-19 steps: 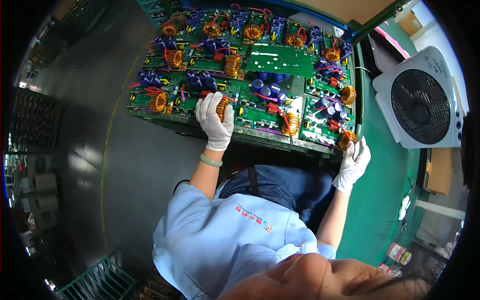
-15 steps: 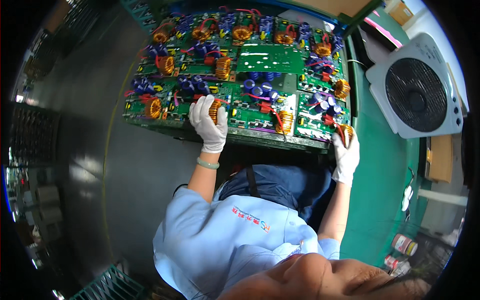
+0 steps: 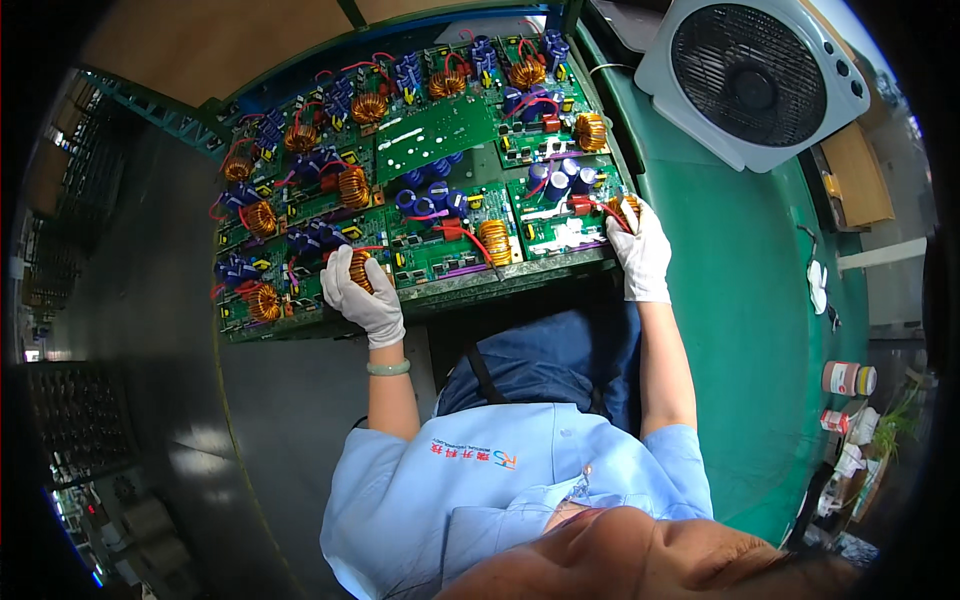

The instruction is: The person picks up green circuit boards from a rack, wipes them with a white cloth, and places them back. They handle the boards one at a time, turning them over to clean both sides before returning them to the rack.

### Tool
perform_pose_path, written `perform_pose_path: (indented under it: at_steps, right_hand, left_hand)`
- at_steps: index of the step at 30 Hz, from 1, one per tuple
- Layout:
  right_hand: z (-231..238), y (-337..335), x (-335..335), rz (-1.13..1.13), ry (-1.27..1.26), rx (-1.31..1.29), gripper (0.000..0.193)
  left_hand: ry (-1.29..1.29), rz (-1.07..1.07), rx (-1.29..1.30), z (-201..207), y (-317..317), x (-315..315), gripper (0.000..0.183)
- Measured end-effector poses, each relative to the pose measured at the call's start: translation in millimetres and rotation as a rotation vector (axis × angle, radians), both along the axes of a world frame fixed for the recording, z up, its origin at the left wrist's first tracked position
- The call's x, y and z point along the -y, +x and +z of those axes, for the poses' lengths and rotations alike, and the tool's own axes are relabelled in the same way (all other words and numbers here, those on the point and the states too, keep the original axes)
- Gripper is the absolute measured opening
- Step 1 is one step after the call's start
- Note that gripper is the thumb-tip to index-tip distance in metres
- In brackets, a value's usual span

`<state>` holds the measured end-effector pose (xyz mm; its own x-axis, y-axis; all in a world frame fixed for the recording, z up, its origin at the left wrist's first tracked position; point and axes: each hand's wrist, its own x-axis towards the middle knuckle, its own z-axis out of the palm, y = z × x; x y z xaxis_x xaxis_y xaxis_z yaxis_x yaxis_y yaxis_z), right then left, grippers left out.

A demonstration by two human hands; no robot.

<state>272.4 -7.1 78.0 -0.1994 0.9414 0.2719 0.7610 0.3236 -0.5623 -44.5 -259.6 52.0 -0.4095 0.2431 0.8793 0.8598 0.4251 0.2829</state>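
Rows of green circuit boards carry blue capacitors and copper-wound ring coils, all on one green tray [image 3: 470,292]. My left hand [image 3: 364,302], in a white glove, curls its fingers round a copper coil [image 3: 361,270] on a front-row board. At the front right corner, my gloved right hand [image 3: 641,254] closes on another copper coil [image 3: 625,212], largely covered by the fingers. Between my hands sits a board with an uncovered copper coil [image 3: 494,242] and a red wire. Behind it, one green board [image 3: 436,135] shows its flat side, with pale spots.
A grey box fan [image 3: 752,85] stands on the green table [image 3: 730,330] to the right. Farther down that table are jars [image 3: 848,379] and a plant [image 3: 895,425]. Grey floor [image 3: 170,330] with a yellow line lies left. A wooden panel [image 3: 200,45] rises behind the boards.
The view has turned, so the boards sit tilted and the fan appears higher and farther left. Both hands still grip their coils, and I see no coil shift on its board.
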Motion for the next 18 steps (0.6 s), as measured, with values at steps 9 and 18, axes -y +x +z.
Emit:
perform_pose_path:
  at_steps: [9,18]
  right_hand:
    - [-9,1,5,-0.065,-0.009,0.005,0.056]
    - [-6,38,19,0.164,-0.049,-0.18,0.062]
  left_hand:
    - [-0.009,-0.018,0.001,-1,1,1,0.032]
    - [-0.048,-0.057,0.035,23,1,16,0.031]
